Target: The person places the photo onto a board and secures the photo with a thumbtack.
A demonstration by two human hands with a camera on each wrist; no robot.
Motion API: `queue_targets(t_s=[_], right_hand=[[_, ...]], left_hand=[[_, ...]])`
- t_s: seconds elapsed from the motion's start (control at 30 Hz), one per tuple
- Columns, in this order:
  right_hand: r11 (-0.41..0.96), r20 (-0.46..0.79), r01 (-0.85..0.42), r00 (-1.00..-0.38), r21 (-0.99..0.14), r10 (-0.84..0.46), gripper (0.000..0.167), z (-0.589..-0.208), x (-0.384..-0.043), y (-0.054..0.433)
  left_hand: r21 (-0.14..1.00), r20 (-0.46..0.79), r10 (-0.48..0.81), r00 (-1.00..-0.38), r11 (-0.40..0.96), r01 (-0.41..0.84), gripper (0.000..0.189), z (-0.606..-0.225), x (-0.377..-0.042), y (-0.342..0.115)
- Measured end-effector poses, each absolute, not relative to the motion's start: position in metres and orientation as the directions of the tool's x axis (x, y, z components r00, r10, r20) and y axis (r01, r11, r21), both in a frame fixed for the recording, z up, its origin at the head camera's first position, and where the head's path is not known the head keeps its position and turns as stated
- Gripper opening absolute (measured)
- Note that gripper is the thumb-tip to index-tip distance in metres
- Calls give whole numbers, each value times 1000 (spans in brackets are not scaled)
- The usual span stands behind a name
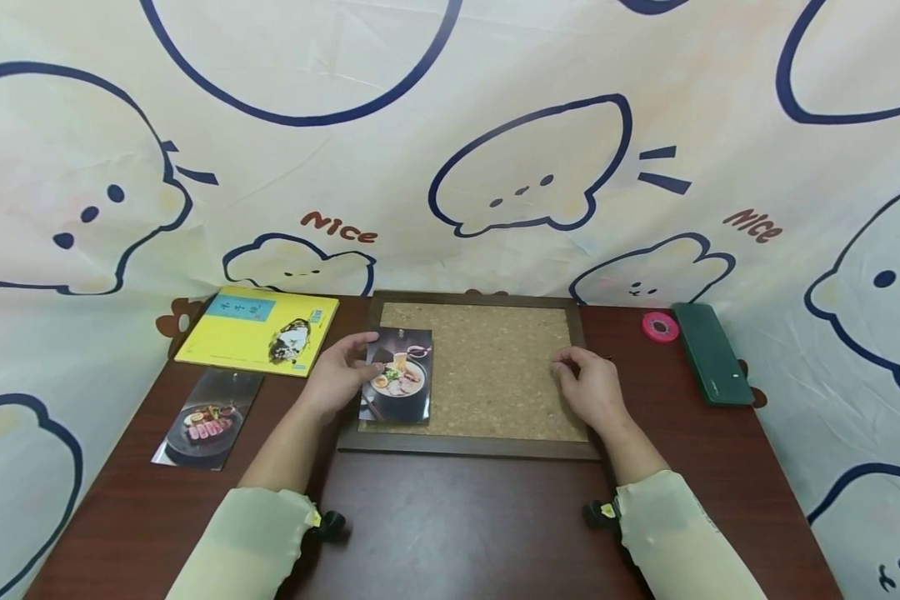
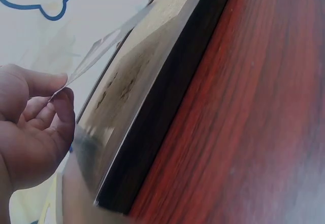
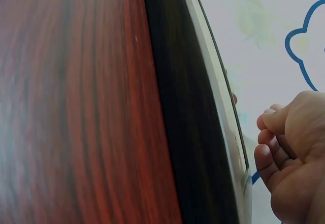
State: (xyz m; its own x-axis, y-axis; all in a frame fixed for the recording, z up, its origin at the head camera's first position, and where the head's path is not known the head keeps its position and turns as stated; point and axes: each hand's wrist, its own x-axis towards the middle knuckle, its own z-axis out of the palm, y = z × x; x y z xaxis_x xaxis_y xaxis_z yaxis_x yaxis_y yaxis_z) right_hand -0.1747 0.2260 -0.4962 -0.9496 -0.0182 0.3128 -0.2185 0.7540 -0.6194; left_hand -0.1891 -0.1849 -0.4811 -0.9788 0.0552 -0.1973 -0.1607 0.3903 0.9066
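My left hand (image 1: pixel 337 375) pinches the left edge of a photo card (image 1: pixel 412 400) that pictures a bowl of noodles. In the left wrist view this card (image 2: pixel 101 49) is seen edge-on, tilted above the board, held between thumb and fingers. Below it lies a cork board (image 1: pixel 502 375) with a dark frame. Over the board's right side is my right hand (image 1: pixel 588 387), its fingers curled with thumb and forefinger together. In the right wrist view the fingertips (image 3: pixel 266 120) meet, and nothing can be made out between them.
A second photo card (image 1: pixel 210 421) showing sliced meat lies at the left, below a yellow book (image 1: pixel 258 329). Right of the board are a pink round case (image 1: pixel 660 327) and a dark green box (image 1: pixel 712 354). Behind the table (image 1: pixel 465 525) hangs a printed cloth (image 1: pixel 390 167).
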Motion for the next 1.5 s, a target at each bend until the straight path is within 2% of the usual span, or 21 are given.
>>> queue_targets(t_s=[0.57, 1.03, 1.5], right_hand=[[708, 224, -177, -974, -684, -27, 7, -497, -179, 184], [685, 103, -124, -992, -718, -72, 11, -494, -187, 155], [659, 93, -145, -989, -738, -114, 12, -495, -202, 136]], left_hand=[[924, -135, 90, -987, 370, -93, 55, -487, -203, -152], [838, -61, 70, -996, 546, -13, 55, -496, -213, -133], [735, -31, 139, -990, 674, 72, 56, -504, -215, -129]])
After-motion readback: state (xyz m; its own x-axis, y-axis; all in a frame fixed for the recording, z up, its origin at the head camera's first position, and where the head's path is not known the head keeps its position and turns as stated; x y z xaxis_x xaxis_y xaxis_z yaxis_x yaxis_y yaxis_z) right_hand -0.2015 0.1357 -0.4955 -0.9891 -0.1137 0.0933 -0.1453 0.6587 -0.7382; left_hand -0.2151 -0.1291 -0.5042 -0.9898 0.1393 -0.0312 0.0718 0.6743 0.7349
